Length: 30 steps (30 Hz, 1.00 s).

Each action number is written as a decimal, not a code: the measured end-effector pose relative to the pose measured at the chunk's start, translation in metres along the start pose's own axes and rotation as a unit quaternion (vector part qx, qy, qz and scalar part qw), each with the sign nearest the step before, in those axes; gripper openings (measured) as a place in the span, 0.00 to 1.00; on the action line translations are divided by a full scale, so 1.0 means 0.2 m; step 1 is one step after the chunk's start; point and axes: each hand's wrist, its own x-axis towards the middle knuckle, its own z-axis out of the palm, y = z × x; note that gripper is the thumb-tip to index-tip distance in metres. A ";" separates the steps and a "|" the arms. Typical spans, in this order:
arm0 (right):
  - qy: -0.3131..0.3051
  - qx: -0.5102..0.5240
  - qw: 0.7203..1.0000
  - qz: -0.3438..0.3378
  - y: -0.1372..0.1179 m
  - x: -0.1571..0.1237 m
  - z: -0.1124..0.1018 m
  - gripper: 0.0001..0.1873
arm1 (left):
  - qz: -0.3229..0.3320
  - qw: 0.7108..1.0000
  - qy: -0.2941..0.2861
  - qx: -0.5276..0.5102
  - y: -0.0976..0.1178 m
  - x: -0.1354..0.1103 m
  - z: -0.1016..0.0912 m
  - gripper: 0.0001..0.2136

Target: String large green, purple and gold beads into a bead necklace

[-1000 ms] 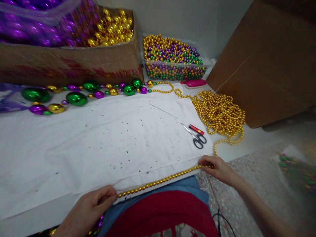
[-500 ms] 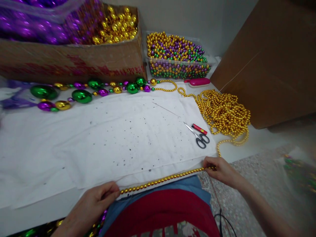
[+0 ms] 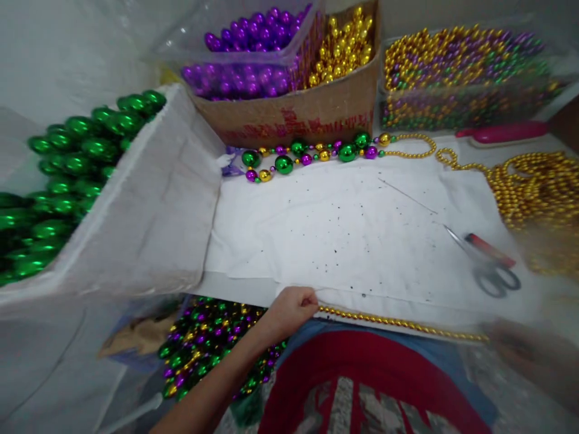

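A strand of gold beads runs taut along the table's near edge, in front of my body. My left hand is closed in a pinch on its left end, where a thin thread also shows. At the right end of the strand, my right hand is smeared by motion, so its fingers do not show clearly. Beyond the strand lies a white cloth dotted with dark specks. On its right side rest black-handled scissors, a red lighter and a long thin needle.
A finished-looking necklace of green, purple and gold beads lies along the back. Behind stand a cardboard box and a clear bin of small beads. A white box with green balls is at left; a gold bead pile lies right.
My view has swung left, bringing the box of green balls into sight. The gold strand is still stretched between my hands, and my right hand has become blurred.
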 end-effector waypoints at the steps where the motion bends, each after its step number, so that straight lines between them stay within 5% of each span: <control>1: -0.012 -0.006 1.000 0.002 0.00 0.00 0.00 0.06 | -0.001 1.000 0.001 0.001 0.00 0.00 0.00 0.08; 4: -0.050 -0.015 0.999 0.010 0.00 -0.01 -0.01 0.10 | -0.003 1.000 0.002 0.001 0.00 -0.01 0.00 0.08; 16: -0.037 0.029 0.999 -0.019 -0.20 0.04 -0.03 0.06 | -0.007 1.000 -0.009 -0.022 -0.03 0.04 0.01 0.14; 30: -0.023 0.013 1.000 0.005 -0.22 0.07 -0.05 0.07 | -0.041 0.996 -0.049 -0.065 -0.01 0.07 0.01 0.19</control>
